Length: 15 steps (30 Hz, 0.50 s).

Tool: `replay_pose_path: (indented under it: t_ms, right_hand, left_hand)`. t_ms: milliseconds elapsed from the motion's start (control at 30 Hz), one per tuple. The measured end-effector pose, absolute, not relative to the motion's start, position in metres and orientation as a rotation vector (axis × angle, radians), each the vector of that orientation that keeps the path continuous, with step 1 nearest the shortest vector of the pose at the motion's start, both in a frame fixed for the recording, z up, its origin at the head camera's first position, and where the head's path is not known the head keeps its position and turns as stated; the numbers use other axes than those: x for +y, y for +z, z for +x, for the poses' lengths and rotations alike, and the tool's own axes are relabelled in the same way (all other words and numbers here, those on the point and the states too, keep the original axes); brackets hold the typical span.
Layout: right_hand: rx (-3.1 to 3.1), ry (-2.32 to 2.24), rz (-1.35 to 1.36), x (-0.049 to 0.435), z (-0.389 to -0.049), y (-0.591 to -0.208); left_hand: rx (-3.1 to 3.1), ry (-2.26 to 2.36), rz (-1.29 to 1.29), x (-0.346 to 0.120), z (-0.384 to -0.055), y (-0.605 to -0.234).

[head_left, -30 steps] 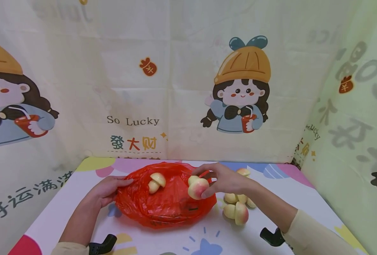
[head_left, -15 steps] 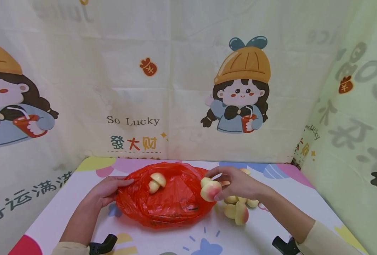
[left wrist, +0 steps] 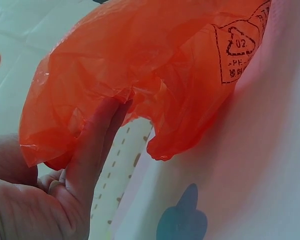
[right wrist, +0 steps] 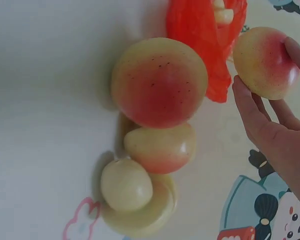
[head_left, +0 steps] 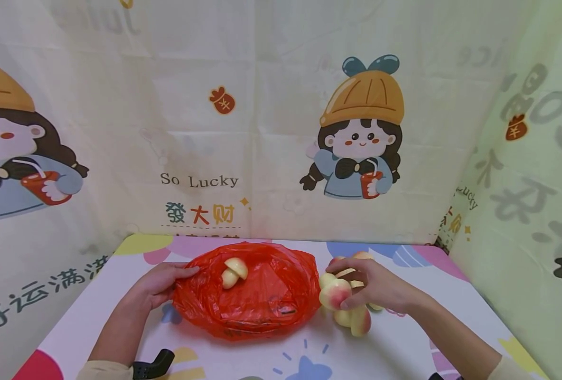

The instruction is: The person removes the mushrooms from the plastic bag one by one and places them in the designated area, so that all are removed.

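Note:
My left hand (head_left: 159, 282) holds the left rim of an opened red plastic bag (head_left: 257, 324), thumb over the edge and fingers against the outside. Inside the bag lies one cream toy mushroom (head_left: 235, 265). A toy mushroom with a pink-blushed cap (head_left: 336, 293) is pinched between the thumb and fingers of my right hand (head_left: 381, 285), just right of the bag. Beneath and behind that hand, several similar mushrooms (head_left: 358, 320) sit in a cluster on the table, partly hidden by it. The right wrist view shows their rounded pink and cream caps (right wrist: 160, 85) close up.
The table (head_left: 243, 364) has a white cover with coloured prints. Cartoon-printed cloth (head_left: 271, 211) hangs behind and at both sides. A black wrist device (head_left: 153, 365) is on the left forearm.
My right hand has carried its mushroom rightward, from over the bag's right part to beside the cluster. The left hand and the bag have stayed nearly still.

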State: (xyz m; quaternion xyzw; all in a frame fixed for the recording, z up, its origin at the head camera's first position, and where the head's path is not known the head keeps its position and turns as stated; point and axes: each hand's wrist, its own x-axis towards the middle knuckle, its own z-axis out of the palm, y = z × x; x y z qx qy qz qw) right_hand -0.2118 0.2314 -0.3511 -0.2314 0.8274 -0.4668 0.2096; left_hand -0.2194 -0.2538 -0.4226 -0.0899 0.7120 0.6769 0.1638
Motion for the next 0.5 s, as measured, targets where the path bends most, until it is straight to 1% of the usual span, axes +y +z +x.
replay_pose_path:
  t_ms: [500]
  right_hand:
    - [2.337,-1.331,-0.562,0.273,-0.191,-0.359]
  left_hand:
    - [2.046,1.915,-0.255,-0.253,-0.219,-0.424]
